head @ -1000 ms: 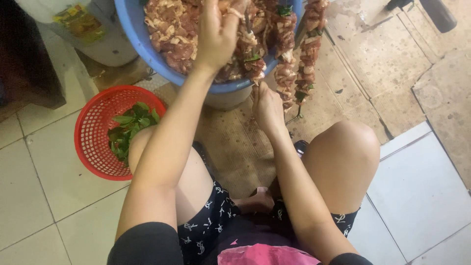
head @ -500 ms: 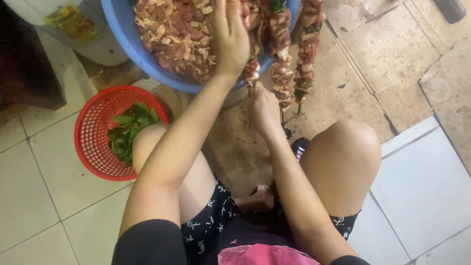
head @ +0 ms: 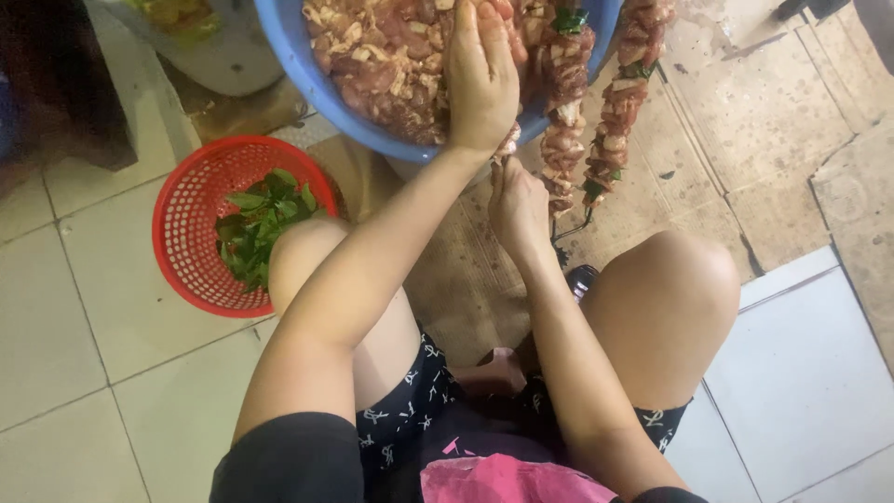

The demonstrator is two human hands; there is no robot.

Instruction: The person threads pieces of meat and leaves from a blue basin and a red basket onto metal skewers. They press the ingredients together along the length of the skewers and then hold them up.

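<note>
Tiled floor (head: 65,373); left hand (head: 480,79) in blue basin (head: 307,74), perhaps gripping meat (head: 382,65).

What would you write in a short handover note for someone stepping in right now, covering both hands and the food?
Left hand: reaching into the blue basin, fingers on the raw meat pieces.
Right hand: below the basin rim, gripping the lower end of a skewer.
Done: loaded meat skewers lean on the basin's right edge.
Left: plenty of loose meat in the basin; green leaves sit in the red basket on the tiled floor.
</note>
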